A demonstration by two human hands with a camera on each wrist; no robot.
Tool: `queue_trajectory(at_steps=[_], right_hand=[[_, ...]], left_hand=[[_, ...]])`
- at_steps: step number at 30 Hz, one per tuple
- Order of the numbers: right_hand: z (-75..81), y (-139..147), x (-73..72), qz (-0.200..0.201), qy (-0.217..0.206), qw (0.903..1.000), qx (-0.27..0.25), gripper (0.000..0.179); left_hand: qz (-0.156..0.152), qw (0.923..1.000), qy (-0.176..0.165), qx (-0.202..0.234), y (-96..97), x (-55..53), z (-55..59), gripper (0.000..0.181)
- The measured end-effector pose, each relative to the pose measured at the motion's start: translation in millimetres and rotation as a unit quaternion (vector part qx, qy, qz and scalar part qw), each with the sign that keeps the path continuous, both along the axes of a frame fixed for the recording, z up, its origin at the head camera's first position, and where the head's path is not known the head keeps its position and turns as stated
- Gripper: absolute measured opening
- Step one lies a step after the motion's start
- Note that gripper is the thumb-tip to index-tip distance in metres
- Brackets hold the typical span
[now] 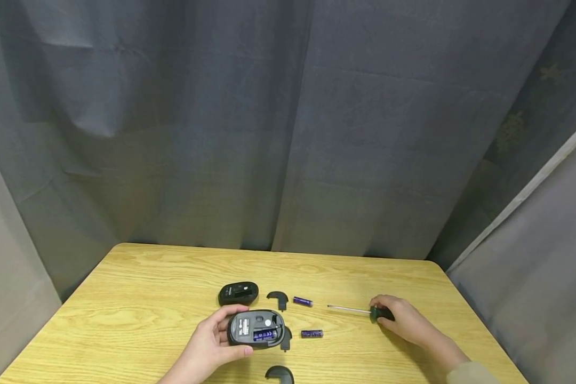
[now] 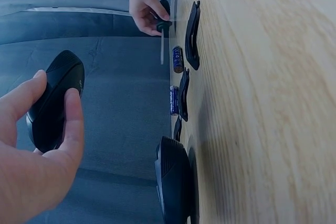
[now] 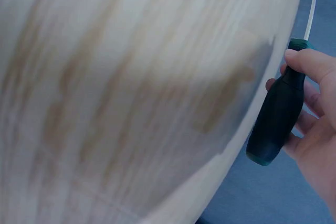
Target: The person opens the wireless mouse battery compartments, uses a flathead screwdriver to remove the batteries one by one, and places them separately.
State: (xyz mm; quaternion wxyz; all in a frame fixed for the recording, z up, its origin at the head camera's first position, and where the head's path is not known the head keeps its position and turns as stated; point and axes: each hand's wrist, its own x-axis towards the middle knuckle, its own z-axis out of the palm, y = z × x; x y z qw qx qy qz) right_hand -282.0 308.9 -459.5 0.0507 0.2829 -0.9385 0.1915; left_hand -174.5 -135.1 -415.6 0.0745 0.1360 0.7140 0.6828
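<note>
My left hand (image 1: 210, 341) grips a black computer mouse (image 1: 256, 328) by its edges, underside up, above the table. A blue battery (image 1: 265, 335) shows in the open compartment of that mouse. The right hand (image 1: 403, 319) holds a screwdriver (image 1: 350, 309) by its dark handle, with the metal shaft pointing left. In the right wrist view, the thumb and fingers wrap the black-and-green handle (image 3: 275, 114). Behind the held mouse, a second black mouse (image 1: 238, 294) lies underside up on the table, its battery slot uncovered.
Between the hands lie two loose blue batteries, one farther back (image 1: 303, 302) and one nearer (image 1: 312, 334). Three dark battery covers rest in a column: a far cover (image 1: 278, 297), a partly hidden middle cover (image 1: 286, 340) and a near cover (image 1: 280, 372). Grey curtains (image 1: 288, 133) hang behind the wooden table (image 1: 139, 304).
</note>
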Motion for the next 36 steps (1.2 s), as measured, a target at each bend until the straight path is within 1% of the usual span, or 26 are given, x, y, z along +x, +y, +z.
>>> queue_trajectory(at_steps=[5,10,16,23,27,33,36], right_hand=[[8.5,-4.8,5.4,-0.003,0.030,0.9995,-0.001,0.031],[19.1,-9.7,10.1,-0.005,0.038,0.9993,-0.001,0.032],[33.4,-14.6,13.6,-0.003,0.059,0.9982,-0.001,0.033],[48.4,-21.0,14.1,0.018,0.101,0.9946,-0.017,0.034],[55.0,-24.5,16.1,0.029,0.113,0.9929,-0.025,0.037],[66.1,-32.2,23.6,0.045,0.146,0.9877,-0.032,0.040],[72.9,-36.9,28.4,0.053,0.154,0.9860,-0.037,0.041]], left_hand=[[-0.001,1.0000,-0.002,0.001,-0.1,-0.1,-0.4,0.072],[0.001,1.0000,0.004,-0.002,0.1,-0.2,-1.4,0.073],[0.002,0.9999,0.010,0.002,0.3,-0.7,-2.3,0.073],[0.012,0.9999,0.004,-0.011,1.0,-2.1,-0.5,0.071],[0.018,0.9997,-0.004,-0.016,1.4,-2.7,0.2,0.071],[0.020,0.9997,-0.002,-0.016,3.2,-3.9,0.0,0.070],[0.022,0.9996,0.000,-0.016,4.2,-5.1,0.3,0.071]])
